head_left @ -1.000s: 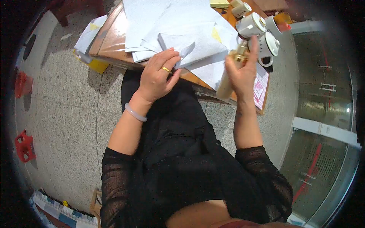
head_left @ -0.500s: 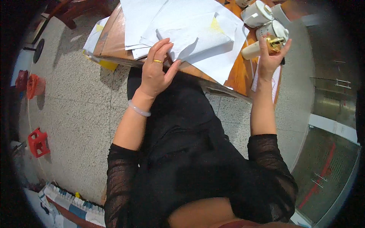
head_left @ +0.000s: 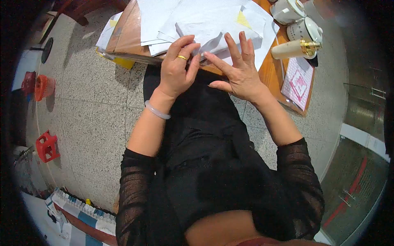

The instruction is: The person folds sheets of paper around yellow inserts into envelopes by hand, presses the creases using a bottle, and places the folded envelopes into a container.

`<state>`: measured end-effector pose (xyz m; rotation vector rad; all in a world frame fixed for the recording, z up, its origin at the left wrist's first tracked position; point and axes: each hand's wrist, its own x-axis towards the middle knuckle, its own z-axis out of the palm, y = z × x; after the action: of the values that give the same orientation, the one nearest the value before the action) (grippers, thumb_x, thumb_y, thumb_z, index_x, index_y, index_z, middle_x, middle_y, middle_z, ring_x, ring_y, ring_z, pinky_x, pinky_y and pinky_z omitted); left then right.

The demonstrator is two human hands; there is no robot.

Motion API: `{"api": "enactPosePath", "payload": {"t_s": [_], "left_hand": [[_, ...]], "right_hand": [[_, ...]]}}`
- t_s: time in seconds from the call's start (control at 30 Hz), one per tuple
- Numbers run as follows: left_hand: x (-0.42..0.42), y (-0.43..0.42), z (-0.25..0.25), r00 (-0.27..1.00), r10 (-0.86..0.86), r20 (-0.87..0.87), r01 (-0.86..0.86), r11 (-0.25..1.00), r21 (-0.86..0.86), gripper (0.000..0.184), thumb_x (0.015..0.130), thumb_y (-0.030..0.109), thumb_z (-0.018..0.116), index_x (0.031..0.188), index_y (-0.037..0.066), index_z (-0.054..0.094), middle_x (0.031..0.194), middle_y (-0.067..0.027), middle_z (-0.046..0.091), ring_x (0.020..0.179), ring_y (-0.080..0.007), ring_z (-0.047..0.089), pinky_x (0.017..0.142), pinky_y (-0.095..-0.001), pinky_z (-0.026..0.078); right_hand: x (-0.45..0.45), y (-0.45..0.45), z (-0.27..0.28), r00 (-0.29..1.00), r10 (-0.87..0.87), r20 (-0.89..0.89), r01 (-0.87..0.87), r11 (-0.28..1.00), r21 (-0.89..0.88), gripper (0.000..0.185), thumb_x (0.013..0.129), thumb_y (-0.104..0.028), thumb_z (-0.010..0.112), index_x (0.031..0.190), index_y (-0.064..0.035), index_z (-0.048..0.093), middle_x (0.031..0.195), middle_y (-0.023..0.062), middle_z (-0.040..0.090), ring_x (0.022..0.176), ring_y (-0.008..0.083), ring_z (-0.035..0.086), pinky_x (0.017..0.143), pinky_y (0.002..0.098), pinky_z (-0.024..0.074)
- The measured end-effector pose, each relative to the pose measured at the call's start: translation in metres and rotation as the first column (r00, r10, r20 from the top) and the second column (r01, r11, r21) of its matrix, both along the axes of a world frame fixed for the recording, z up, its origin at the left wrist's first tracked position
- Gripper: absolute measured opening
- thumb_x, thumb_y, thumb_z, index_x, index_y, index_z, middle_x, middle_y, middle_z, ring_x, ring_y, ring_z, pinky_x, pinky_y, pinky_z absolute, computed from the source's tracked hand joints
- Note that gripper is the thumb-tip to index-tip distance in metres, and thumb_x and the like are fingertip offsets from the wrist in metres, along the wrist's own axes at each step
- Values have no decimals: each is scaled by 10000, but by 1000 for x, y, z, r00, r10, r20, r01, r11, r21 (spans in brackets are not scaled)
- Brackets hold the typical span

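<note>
My left hand (head_left: 177, 67), with a gold ring and a pale bracelet, is at the near edge of the desk. Its fingers are bent, and the thumb and index finger close around the corner of a folded white sheet of paper (head_left: 238, 35). Just to its right, my right hand (head_left: 242, 76) is spread with nothing in it. The right index fingertip is beside the same paper corner; whether it touches is unclear. A yellow patch marks the sheet, which lies over several other white sheets (head_left: 158, 18). Right of the papers stands a cream pump bottle (head_left: 285, 50) with a gold top.
Two white lidded mugs (head_left: 303, 29) stand behind the bottle on the wooden desk (head_left: 131, 33). A pink-and-white booklet (head_left: 297, 84) lies at the desk's right end. On the floor to the left are a red stool (head_left: 48, 146) and an orange basket (head_left: 44, 87).
My right hand has let go of the pump bottle's top and moved left to the folded paper, its fingers spreading. My left hand stays at the paper, its fingers more bent.
</note>
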<state>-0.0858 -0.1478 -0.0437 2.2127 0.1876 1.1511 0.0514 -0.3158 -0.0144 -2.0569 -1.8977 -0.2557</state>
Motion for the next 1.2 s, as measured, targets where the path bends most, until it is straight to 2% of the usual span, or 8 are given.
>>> {"api": "enactPosePath", "payload": {"t_s": [0.33,0.6,0.73,0.87,0.97,1.0,1.13,1.2], "left_hand": [[0,0,0,1000,0,-25,0,1000,1,286,854,29,647,1136,-15,664,1232,-168,595,1098,-297,607,932,-374,502],[1,-1,1,1000,4,-23,-4,1000,-10,329,816,58,701,1135,-15,667,1225,-167,604,1103,-300,610,933,-373,507],[1,0,0,1000,11,-15,-11,1000,11,336,799,79,721,1118,-14,668,1215,-155,607,1083,-295,613,913,-369,514],[3,1,-2,1000,-1,11,0,1000,24,362,773,110,746,1107,-4,669,1210,-128,605,1048,-281,614,873,-363,524],[0,1,0,999,-20,-35,21,1000,17,408,777,120,753,1162,18,669,1254,-148,586,1063,-288,609,896,-368,516],[0,0,2,998,-27,-57,28,1000,14,427,779,123,756,1186,28,669,1272,-157,579,1072,-292,606,909,-370,512],[0,-4,7,984,33,-174,-3,985,172,531,777,228,780,1274,107,638,1341,-102,544,1132,-272,547,929,-373,482],[1,-8,6,970,87,-228,-23,962,271,610,768,297,790,1327,140,604,1374,-72,526,1170,-264,513,945,-377,464]], "right_hand": [[11,22,-2,999,-26,43,27,1000,-3,799,733,-719,618,1435,-363,481,1634,87,125,1493,399,15,1111,695,62],[23,23,14,977,-203,60,201,979,45,742,787,-713,585,1422,-337,512,1633,105,116,1494,408,4,1134,660,53],[10,24,14,999,-17,-27,19,997,76,773,728,-718,647,1389,-333,538,1626,116,145,1489,420,34,1110,696,65],[11,24,6,999,-25,38,25,1000,-6,794,739,-702,652,1414,-308,511,1614,149,162,1482,434,54,1115,689,65],[27,23,3,984,-177,29,172,979,111,807,751,-687,655,1427,-274,497,1607,156,176,1479,435,61,1111,695,57],[24,20,16,972,-232,31,227,968,102,770,822,-620,639,1475,-261,445,1613,187,140,1483,441,54,1151,615,100],[31,8,17,967,-240,-84,254,925,284,771,876,-609,596,1493,-186,409,1588,253,161,1468,472,105,1172,539,132],[32,3,10,967,-212,-138,246,917,314,838,835,-610,642,1498,-163,388,1579,236,198,1455,478,133,1149,582,137]]}}
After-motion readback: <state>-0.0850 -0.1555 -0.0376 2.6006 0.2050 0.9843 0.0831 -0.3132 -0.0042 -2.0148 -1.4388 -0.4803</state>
